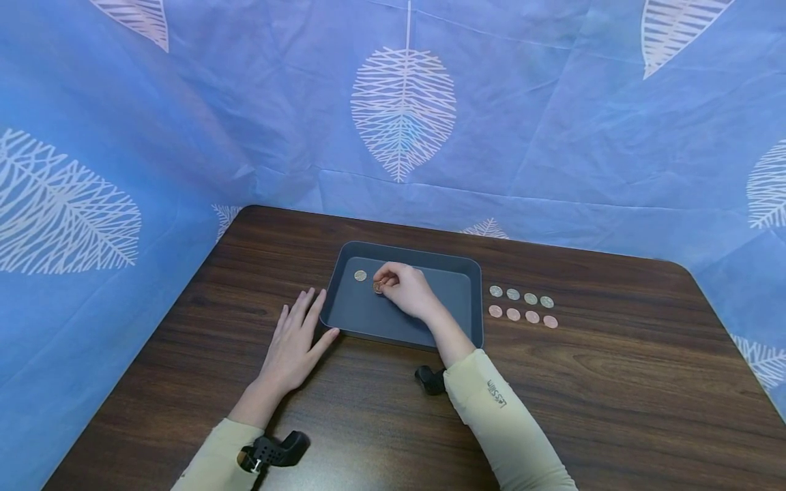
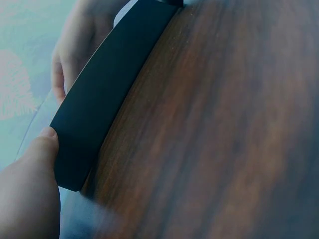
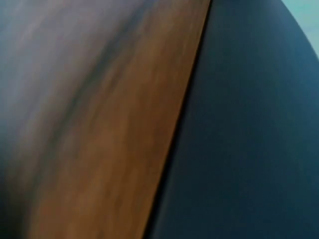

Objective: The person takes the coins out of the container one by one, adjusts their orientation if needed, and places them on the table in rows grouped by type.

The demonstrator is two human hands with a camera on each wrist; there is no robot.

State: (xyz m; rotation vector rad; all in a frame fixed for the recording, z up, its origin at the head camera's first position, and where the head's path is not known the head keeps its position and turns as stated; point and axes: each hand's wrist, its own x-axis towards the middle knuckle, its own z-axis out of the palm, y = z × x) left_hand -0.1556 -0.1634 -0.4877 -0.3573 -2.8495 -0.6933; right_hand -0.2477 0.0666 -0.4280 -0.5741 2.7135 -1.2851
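A dark grey rectangular tray [image 1: 402, 331] lies on the wooden table. Over its left half, my right hand [image 1: 408, 290] pinches a copper-coloured coin [image 1: 377, 288] between thumb and fingertips. A silvery coin [image 1: 360, 275] lies on the tray floor, left of that hand. My left hand [image 1: 295, 348] rests with straight, spread fingers at the tray's front left corner. In the left wrist view, the left thumb [image 2: 42, 149] is right at the outer wall of the tray [image 2: 99, 94]. The right wrist view has only tray wall [image 3: 244, 129] and table, no hand.
To the right of the tray, several silvery coins [image 1: 513, 294] form a row on the table [image 1: 614, 382]. A row of several copper-coloured coins [image 1: 513, 314] lies in front of it. A blue cloth [image 1: 528, 136] with white leaf prints hangs behind and at the left.
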